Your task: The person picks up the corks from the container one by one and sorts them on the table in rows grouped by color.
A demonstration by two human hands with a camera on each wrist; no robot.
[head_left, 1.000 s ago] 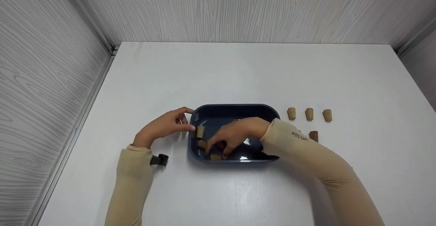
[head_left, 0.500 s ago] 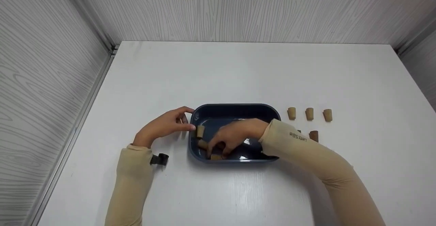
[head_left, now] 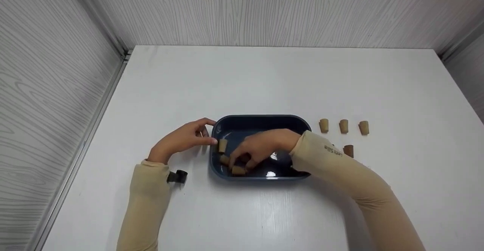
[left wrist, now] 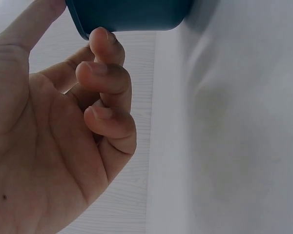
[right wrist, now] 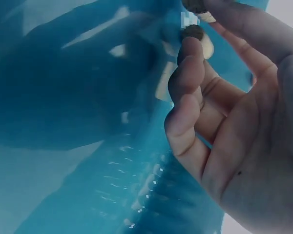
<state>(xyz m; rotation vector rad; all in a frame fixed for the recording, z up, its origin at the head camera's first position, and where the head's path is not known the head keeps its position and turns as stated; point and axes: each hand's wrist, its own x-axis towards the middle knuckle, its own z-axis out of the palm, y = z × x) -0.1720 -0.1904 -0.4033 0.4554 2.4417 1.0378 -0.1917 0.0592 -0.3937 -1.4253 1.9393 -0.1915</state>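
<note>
A dark blue tray [head_left: 261, 119] holds a few tapered cork stoppers. Inside it, my right hand [head_left: 259, 147] pinches one cork [head_left: 238, 171] between thumb and index finger near the front left wall. In the right wrist view a cork [right wrist: 194, 6] shows at the thumb tip, with a second one close below. Two more corks, an upper one [head_left: 223, 145] and a tilted one [head_left: 224, 160], lie along the tray's left side. Outside, my left hand [head_left: 185, 135] touches the left rim with spread thumb and index finger, its other fingers bent beside the tray wall [left wrist: 132, 17].
Right of the tray, three corks stand in a row: one [head_left: 324, 126], another [head_left: 343, 126] and the last [head_left: 363, 127]. A darker brown cork [head_left: 348, 151] is partly hidden behind the right sleeve [head_left: 340, 168]. A black wrist camera [head_left: 180, 176] sticks out from the left sleeve.
The cork at my right fingertips has shifted slightly away from the tray's front wall and shows more fully. My left hand stays at the rim.
</note>
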